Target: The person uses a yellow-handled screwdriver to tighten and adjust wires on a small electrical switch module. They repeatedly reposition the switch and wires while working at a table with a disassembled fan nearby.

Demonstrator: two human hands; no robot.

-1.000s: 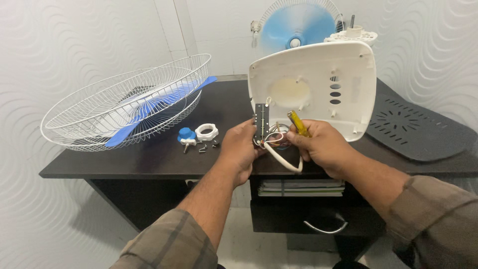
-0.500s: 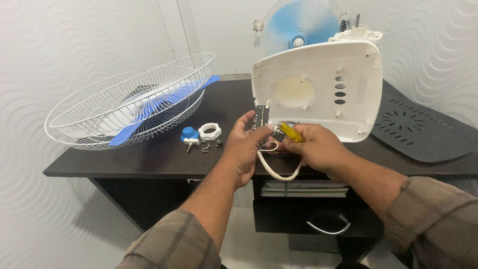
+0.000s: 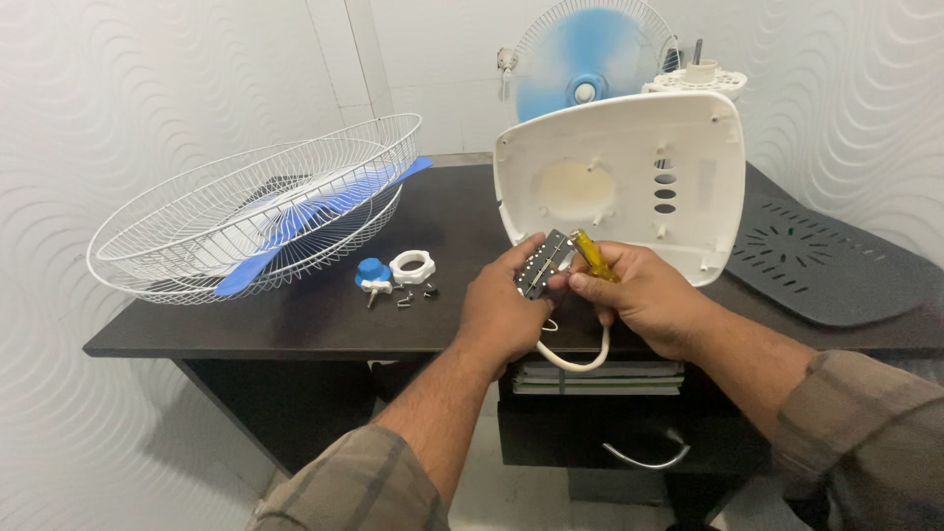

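Our left hand point(image 3: 506, 310) pinches a small switch block point(image 3: 543, 265) over the desk's point(image 3: 295, 329) front edge, right in front of the white fan housing point(image 3: 619, 182). Our right hand point(image 3: 644, 300) is wrapped around a yellow-handled screwdriver point(image 3: 595, 258), touching the block.

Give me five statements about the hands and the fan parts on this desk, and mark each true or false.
1. The right hand holds a yellow-handled screwdriver. True.
2. The left hand holds a small switch block. True.
3. The blue blade lies on the floor. False: it lies in the wire guard.
4. The white ring sits beside a blue cap. True.
5. The white panel lies flat. False: it stands upright.
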